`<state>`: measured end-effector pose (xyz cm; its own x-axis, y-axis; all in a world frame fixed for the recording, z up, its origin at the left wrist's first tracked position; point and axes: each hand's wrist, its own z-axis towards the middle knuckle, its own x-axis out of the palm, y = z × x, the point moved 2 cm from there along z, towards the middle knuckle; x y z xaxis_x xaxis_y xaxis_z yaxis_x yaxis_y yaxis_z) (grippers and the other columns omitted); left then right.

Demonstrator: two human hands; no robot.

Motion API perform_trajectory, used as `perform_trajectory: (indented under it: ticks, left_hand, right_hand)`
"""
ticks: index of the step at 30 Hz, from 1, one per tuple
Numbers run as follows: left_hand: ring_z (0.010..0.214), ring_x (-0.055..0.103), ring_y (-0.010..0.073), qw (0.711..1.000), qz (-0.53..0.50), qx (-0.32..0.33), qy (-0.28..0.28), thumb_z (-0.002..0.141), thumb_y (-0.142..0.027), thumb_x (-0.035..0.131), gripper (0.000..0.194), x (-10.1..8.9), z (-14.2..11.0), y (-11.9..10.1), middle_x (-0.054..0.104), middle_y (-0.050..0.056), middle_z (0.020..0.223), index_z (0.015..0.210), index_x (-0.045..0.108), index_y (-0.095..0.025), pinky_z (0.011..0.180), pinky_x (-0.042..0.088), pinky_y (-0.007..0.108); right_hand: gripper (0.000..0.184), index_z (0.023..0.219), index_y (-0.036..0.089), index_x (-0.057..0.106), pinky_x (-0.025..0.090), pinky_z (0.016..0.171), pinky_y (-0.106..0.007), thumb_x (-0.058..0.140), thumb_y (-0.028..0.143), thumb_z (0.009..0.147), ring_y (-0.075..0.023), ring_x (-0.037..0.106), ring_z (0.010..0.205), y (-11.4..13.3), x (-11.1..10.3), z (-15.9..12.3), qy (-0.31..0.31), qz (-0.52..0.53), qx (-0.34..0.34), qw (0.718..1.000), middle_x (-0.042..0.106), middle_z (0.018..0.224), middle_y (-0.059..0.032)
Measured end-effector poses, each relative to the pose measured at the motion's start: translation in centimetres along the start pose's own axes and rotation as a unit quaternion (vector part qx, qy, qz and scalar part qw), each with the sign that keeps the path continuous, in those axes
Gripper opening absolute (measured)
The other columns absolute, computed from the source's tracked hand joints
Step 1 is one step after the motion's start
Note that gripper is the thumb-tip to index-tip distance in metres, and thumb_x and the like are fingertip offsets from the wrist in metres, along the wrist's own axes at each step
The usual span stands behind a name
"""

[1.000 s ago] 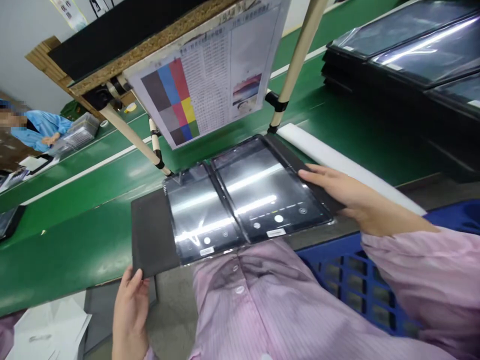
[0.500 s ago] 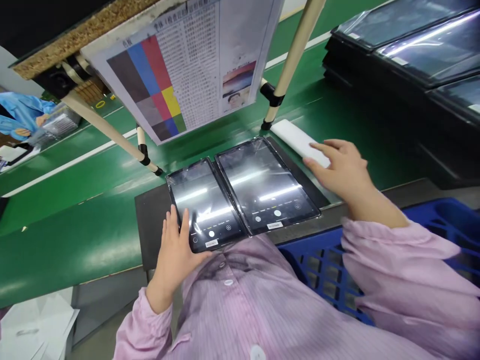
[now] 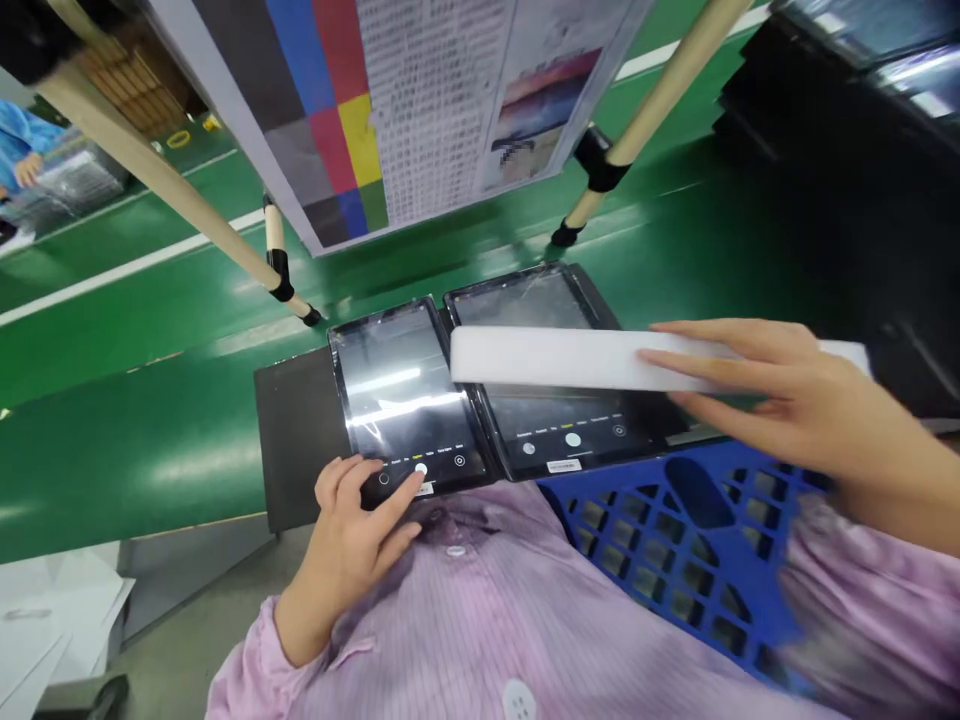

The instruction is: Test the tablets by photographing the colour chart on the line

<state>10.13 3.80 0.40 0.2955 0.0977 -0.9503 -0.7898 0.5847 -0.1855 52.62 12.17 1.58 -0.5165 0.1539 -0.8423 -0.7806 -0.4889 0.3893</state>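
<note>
Two tablets lie side by side, screens up, with camera controls along their lower edges: the left tablet (image 3: 401, 385) and the right tablet (image 3: 540, 425). At the left tablet's lower edge is my left hand (image 3: 352, 530), fingers apart and loosely bent, one fingertip at the round white shutter button. My right hand (image 3: 780, 390) grips a long white bar (image 3: 547, 357), held across the right tablet and hiding part of its screen. The bar's material cannot be made out. A dark mat (image 3: 296, 430) lies under the tablets.
A hanging printed colour chart (image 3: 450, 120) stands behind, carried on beige poles (image 3: 667, 90). Stacked black trays (image 3: 810, 180) are at right. Below the table edge is a blue plastic basket (image 3: 675, 560). White papers (image 3: 60, 610) lie lower left; a co-worker's hand (image 3: 28, 170) shows far left.
My right hand has picked up the white bar from the green surface and swung it leftward over the right tablet. My left hand's fingers have bent, one reaching the shutter button. The view has shifted.
</note>
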Motion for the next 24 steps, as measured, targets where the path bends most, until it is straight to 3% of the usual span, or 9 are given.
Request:
perform_trajectory:
  ticks: [2, 5, 11, 16, 19, 24]
  left_hand:
    - [0.115, 0.043, 0.0302, 1.0, 0.007, -0.005, -0.012, 0.09, -0.034, 0.064, 0.039, -0.3, 0.4, 0.0, 0.046, 0.012, 0.116, 0.129, 0.067, -0.032, 0.107, 0.033, 0.055]
    - [0.112, 0.041, 0.0292, 1.0, 0.008, -0.008, -0.014, 0.091, -0.035, 0.062, 0.033, -0.6, 0.6, 0.2, 0.044, 0.011, 0.112, 0.123, 0.071, -0.03, 0.108, 0.031, 0.053]
    - [0.107, 0.041, 0.0264, 0.998, -0.014, 0.019, -0.064, 0.093, -0.032, 0.061, 0.031, -1.3, 1.0, -0.1, 0.041, 0.01, 0.108, 0.122, 0.071, -0.029, 0.107, 0.033, 0.05]
    - [0.1, 0.043, 0.0244, 0.999, 0.019, 0.038, -0.032, 0.093, -0.037, 0.061, 0.03, -1.4, 1.5, 0.0, 0.045, 0.008, 0.103, 0.12, 0.071, -0.028, 0.105, 0.033, 0.047]
    - [0.094, 0.046, 0.0224, 0.995, 0.02, 0.012, -0.095, 0.095, -0.034, 0.054, 0.027, -2.6, 0.4, 1.2, 0.042, 0.007, 0.097, 0.115, 0.071, -0.026, 0.098, 0.039, 0.046]
    - [0.082, 0.047, 0.0185, 0.962, 0.07, -0.109, -0.24, 0.091, -0.032, 0.057, 0.026, -5.2, -2.4, 3.5, 0.04, 0.004, 0.091, 0.114, 0.068, -0.027, 0.083, 0.048, 0.039]
  right_hand:
    - [0.03, 0.114, 0.037, 0.073, 0.043, 0.088, -0.044, 0.053, 0.042, 0.091, -0.0253, 0.066, 0.104, 0.5, 0.6, 1.9, 0.025, -0.023, -0.039, 0.999, 0.068, 0.125, -0.0064]
    - [0.032, 0.111, 0.038, 0.075, 0.04, 0.085, -0.044, 0.05, 0.043, 0.091, -0.0243, 0.066, 0.099, -0.1, 1.6, 3.7, 0.05, -0.035, -0.047, 0.997, 0.07, 0.121, -0.0052]
    - [0.033, 0.104, 0.036, 0.077, 0.04, 0.086, -0.043, 0.05, 0.044, 0.088, -0.0224, 0.065, 0.095, -0.3, 1.2, 4.3, 0.067, -0.047, -0.028, 0.996, 0.071, 0.118, -0.0054]
    - [0.03, 0.107, 0.037, 0.075, 0.041, 0.085, -0.043, 0.051, 0.042, 0.089, -0.0232, 0.064, 0.096, 0.2, 0.8, 4.4, 0.069, -0.057, -0.044, 0.995, 0.07, 0.119, -0.0062]
    - [0.03, 0.109, 0.041, 0.073, 0.041, 0.086, -0.043, 0.05, 0.043, 0.09, -0.0226, 0.063, 0.096, -0.2, 0.9, 4.2, 0.068, -0.066, -0.046, 0.994, 0.069, 0.12, -0.0042]
    - [0.033, 0.118, 0.045, 0.069, 0.04, 0.088, -0.044, 0.048, 0.047, 0.092, -0.0225, 0.061, 0.1, -1.2, 1.4, 3.3, 0.057, -0.066, -0.065, 0.994, 0.067, 0.124, -0.0019]
